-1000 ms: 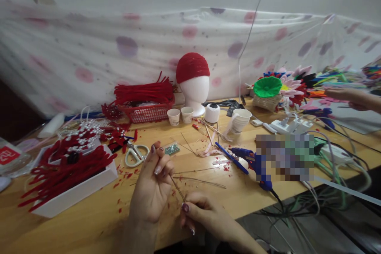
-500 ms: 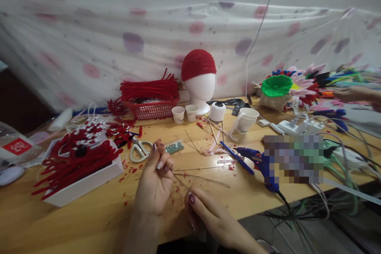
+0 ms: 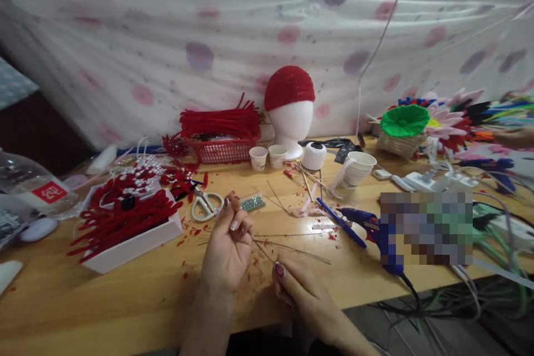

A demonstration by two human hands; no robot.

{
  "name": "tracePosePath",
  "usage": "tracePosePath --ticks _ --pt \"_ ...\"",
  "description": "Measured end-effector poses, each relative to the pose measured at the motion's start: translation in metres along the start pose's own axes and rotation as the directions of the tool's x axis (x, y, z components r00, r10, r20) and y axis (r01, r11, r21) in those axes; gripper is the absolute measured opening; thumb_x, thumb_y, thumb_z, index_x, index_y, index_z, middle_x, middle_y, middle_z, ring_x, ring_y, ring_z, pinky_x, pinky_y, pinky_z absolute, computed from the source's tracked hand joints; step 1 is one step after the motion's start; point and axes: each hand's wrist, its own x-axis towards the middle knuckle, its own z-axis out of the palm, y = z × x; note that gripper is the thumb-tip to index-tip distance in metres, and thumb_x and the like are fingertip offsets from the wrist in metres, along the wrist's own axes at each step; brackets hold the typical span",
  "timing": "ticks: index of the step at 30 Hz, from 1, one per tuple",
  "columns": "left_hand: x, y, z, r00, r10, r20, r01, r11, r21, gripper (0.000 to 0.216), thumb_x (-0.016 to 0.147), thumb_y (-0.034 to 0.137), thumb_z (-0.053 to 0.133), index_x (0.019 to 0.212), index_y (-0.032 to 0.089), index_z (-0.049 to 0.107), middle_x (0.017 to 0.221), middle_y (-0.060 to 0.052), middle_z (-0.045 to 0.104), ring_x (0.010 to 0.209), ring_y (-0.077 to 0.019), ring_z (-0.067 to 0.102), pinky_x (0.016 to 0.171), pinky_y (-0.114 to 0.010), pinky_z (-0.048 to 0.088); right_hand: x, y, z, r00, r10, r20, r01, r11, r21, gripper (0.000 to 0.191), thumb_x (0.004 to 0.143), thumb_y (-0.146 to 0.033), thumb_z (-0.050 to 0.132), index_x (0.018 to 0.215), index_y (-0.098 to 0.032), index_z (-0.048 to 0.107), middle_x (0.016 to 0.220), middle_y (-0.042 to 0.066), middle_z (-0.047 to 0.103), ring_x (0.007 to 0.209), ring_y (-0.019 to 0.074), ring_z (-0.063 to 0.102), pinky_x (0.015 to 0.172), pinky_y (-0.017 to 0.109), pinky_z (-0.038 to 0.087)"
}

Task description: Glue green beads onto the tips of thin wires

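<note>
Between my two hands runs a thin brown wire [image 3: 263,251], pulled nearly straight. My left hand [image 3: 227,247] is closed with its fingertips pinched together on the upper end. Lower down and to the right, my right hand [image 3: 303,288] grips the other end between thumb and fingers. More thin wires [image 3: 306,254] lie loose on the table just behind the hands. White-handled scissors [image 3: 207,207] rest beyond my left fingertips, beside a small packet of green beads [image 3: 253,202]. Scraps of red fuzz are scattered around.
A white box of red fuzzy stems [image 3: 136,245] stands left. Behind are a red basket [image 3: 223,151], paper cups [image 3: 258,159] and a foam head [image 3: 292,119] with a red cap. A blue glue gun [image 3: 377,231] and cables lie right. Another person's hand [image 3: 515,138] shows far right.
The view has turned slightly left, so everything sits farther right in the picture. Both hands keep their hold on the wire, with little other visible motion.
</note>
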Motion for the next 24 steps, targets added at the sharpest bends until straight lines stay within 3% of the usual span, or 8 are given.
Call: tracePosePath --ticks 6,9,11,13,16,19,21,24 --pt "0.005 0.003 -0.003 1.000 -0.021 -0.005 0.021 0.999 -0.038 0.041 0.100 0.012 0.027 0.087 0.014 0.066 0.070 0.000 0.066 0.044 -0.0013 0.045 0.045 -0.013 0.038 0.002 -0.007 -0.003 0.998 -0.059 -0.028 0.053 0.982 -0.183 0.042 0.098 -0.046 0.032 0.070 -0.019 0.048 0.066 -0.001 0.050 0.065 0.0129 0.049 0.061 0.024 0.035" --pt "0.008 0.013 -0.010 0.998 0.068 -0.006 -0.065 0.972 0.226 0.028 0.095 0.015 0.039 0.095 0.016 0.067 0.092 -0.005 0.071 0.076 -0.0080 0.064 0.063 -0.019 0.047 0.004 -0.016 -0.021 0.987 -0.108 -0.115 0.062 0.934 -0.351 0.041 0.098 -0.042 0.030 0.069 -0.019 0.048 0.063 -0.001 0.051 0.061 0.0138 0.050 0.059 0.025 0.034" --pt "0.010 0.024 -0.021 0.979 0.193 0.060 -0.199 0.870 0.452 0.023 0.086 0.017 0.052 0.104 0.018 0.066 0.109 -0.007 0.070 0.101 -0.0143 0.063 0.077 -0.023 0.047 0.011 -0.024 -0.040 0.978 -0.106 -0.180 -0.001 0.860 -0.510 0.037 0.098 -0.038 0.030 0.071 -0.020 0.049 0.063 0.000 0.054 0.060 0.0152 0.051 0.058 0.025 0.034" --pt "0.010 0.034 -0.036 0.926 0.337 0.169 -0.359 0.654 0.666 0.029 0.077 0.021 0.063 0.106 0.019 0.066 0.109 -0.007 0.070 0.108 -0.0191 0.061 0.089 -0.029 0.044 0.024 -0.032 -0.060 0.963 -0.101 -0.249 -0.101 0.723 -0.684 0.031 0.096 -0.031 0.033 0.074 -0.020 0.051 0.066 0.002 0.059 0.064 0.0173 0.055 0.059 0.026 0.034" --pt "0.009 0.046 -0.063 0.869 0.363 0.337 -0.404 0.128 0.906 0.022 0.075 0.033 0.062 0.090 0.019 0.070 0.098 -0.007 0.073 0.100 -0.0250 0.063 0.092 -0.038 0.045 0.052 -0.037 -0.081 0.950 -0.046 -0.309 -0.250 0.479 -0.841 0.027 0.095 -0.023 0.036 0.076 -0.018 0.055 0.073 0.007 0.066 0.070 0.0202 0.061 0.060 0.027 0.033" --pt "0.009 0.049 -0.085 0.795 0.296 0.529 -0.441 -0.317 0.840 0.020 0.078 0.028 0.054 0.088 0.022 0.071 0.095 -0.007 0.072 0.095 -0.0264 0.064 0.089 -0.043 0.047 0.071 -0.034 -0.085 0.936 0.020 -0.351 -0.340 0.305 -0.890 0.028 0.097 -0.029 0.038 0.085 -0.016 0.060 0.078 0.012 0.070 0.076 0.0249 0.065 0.059 0.028 0.032" --pt "0.011 0.048 -0.094 0.769 0.208 0.605 -0.457 -0.483 0.747 0.024 0.080 0.023 0.049 0.093 0.023 0.070 0.097 -0.006 0.071 0.096 -0.0263 0.062 0.090 -0.045 0.046 0.072 -0.030 -0.082 0.925 0.003 -0.379 -0.362 0.298 -0.883 0.027 0.097 -0.033 0.040 0.089 -0.016 0.060 0.079 0.013 0.071 0.077 0.0264 0.066 0.059 0.028 0.033" --pt "0.013 0.045 -0.099 0.784 0.130 0.608 -0.408 -0.630 0.660 0.027 0.083 0.019 0.048 0.100 0.022 0.068 0.105 -0.008 0.068 0.100 -0.0276 0.059 0.091 -0.047 0.045 0.060 -0.023 -0.074 0.946 -0.048 -0.320 -0.268 0.440 -0.857 0.022 0.096 -0.026 0.041 0.087 -0.018 0.059 0.078 0.008 0.069 0.076 0.0230 0.065 0.063 0.028 0.036"
